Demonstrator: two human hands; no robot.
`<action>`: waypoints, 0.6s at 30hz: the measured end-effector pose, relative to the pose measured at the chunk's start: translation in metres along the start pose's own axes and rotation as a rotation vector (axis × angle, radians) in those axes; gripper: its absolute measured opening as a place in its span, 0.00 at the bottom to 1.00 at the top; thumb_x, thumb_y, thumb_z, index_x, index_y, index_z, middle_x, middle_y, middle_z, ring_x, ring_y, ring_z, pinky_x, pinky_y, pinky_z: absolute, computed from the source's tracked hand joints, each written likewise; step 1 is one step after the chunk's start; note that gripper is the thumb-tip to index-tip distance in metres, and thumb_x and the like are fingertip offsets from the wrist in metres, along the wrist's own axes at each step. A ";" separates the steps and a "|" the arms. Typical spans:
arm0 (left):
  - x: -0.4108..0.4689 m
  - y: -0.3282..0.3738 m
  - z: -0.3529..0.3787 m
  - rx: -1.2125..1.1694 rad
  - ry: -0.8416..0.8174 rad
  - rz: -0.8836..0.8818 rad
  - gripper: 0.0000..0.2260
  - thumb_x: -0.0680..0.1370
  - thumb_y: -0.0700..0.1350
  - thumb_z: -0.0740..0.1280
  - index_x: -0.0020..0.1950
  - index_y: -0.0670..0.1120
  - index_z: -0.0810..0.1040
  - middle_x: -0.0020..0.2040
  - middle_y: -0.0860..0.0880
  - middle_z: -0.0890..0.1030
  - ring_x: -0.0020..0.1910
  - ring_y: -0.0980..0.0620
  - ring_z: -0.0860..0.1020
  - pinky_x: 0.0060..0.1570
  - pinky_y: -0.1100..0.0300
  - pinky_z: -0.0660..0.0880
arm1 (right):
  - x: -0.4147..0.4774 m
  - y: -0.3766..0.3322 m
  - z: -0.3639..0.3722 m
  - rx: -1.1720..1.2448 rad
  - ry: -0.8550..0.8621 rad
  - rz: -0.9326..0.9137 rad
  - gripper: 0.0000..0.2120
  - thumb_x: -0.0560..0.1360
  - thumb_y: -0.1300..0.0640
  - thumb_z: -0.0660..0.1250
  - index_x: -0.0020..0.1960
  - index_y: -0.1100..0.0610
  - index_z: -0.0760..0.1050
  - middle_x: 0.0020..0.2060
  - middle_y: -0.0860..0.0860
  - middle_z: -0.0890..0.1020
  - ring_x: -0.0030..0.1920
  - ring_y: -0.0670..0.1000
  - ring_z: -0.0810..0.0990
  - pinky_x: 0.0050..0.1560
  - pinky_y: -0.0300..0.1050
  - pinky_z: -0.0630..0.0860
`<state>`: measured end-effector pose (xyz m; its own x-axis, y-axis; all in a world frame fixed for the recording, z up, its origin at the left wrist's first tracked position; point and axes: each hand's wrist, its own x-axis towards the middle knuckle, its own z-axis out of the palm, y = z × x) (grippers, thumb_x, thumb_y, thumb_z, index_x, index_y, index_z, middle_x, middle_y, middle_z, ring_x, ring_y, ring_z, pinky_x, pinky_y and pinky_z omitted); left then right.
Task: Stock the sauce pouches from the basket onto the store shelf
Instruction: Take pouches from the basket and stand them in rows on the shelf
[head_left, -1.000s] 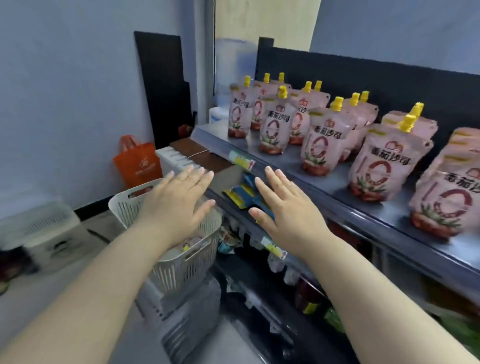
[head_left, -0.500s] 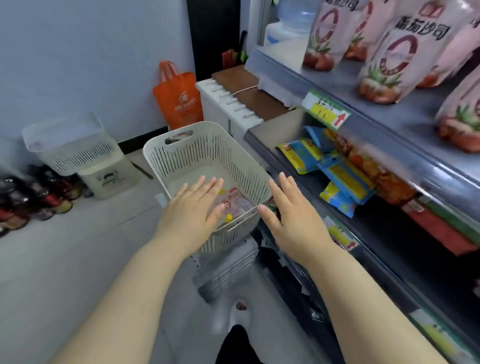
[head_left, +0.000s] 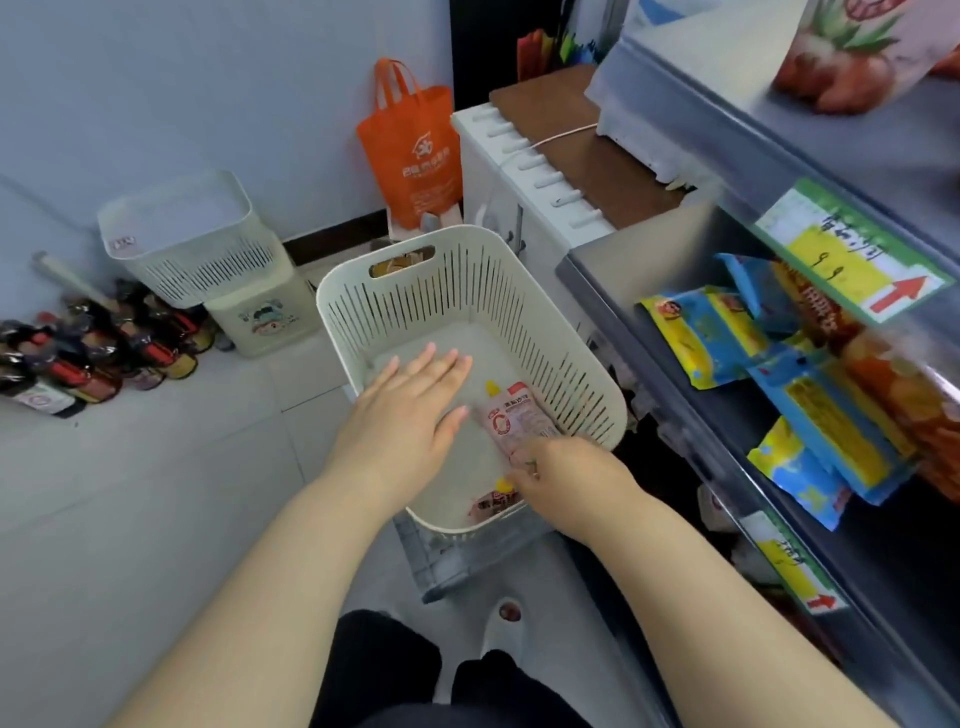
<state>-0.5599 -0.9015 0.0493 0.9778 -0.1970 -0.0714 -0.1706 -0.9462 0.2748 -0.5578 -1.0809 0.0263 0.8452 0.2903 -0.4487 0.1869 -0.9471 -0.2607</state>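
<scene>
Basket (head_left: 524, 291): two sauce pouches (head_left: 511, 418); right hand (head_left: 569, 475) pinching one.

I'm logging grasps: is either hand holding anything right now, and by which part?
The right hand pinches a sauce pouch by its bottom end, opposite the yellow cap, inside the basket. The left hand is open, holding nothing.

An orange bag (head_left: 410, 150) stands against the far wall, beside a white cabinet (head_left: 519, 171) with a brown top. Far left, a spare basket (head_left: 187, 234) sits on a cream bin (head_left: 260, 317), with dark bottles (head_left: 88, 353) on the floor beside it. Blue-yellow packets (head_left: 711, 332) lie right, under a price tag (head_left: 852, 254).
</scene>
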 end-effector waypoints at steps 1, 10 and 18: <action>0.005 -0.003 0.002 -0.002 -0.010 0.007 0.23 0.82 0.53 0.50 0.76 0.53 0.50 0.77 0.56 0.53 0.76 0.57 0.47 0.75 0.58 0.41 | 0.005 -0.004 0.005 -0.061 -0.076 0.021 0.16 0.78 0.47 0.58 0.57 0.57 0.73 0.52 0.55 0.79 0.55 0.58 0.75 0.51 0.47 0.70; 0.083 -0.030 0.022 0.015 -0.202 0.256 0.22 0.83 0.50 0.50 0.77 0.53 0.50 0.77 0.55 0.53 0.77 0.56 0.48 0.72 0.60 0.40 | 0.063 -0.030 0.014 -0.313 -0.310 0.205 0.14 0.77 0.61 0.60 0.62 0.59 0.72 0.58 0.55 0.76 0.59 0.56 0.75 0.55 0.50 0.71; 0.145 -0.077 0.032 0.007 -0.694 0.451 0.29 0.77 0.54 0.65 0.75 0.55 0.58 0.75 0.52 0.64 0.73 0.50 0.62 0.69 0.58 0.59 | 0.096 -0.038 0.013 0.165 -0.127 0.517 0.11 0.76 0.50 0.63 0.38 0.55 0.72 0.37 0.51 0.76 0.39 0.53 0.75 0.37 0.42 0.71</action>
<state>-0.4085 -0.8656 -0.0128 0.5183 -0.6692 -0.5325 -0.5315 -0.7398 0.4126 -0.4899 -1.0151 -0.0178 0.7375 -0.1825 -0.6502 -0.3251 -0.9398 -0.1050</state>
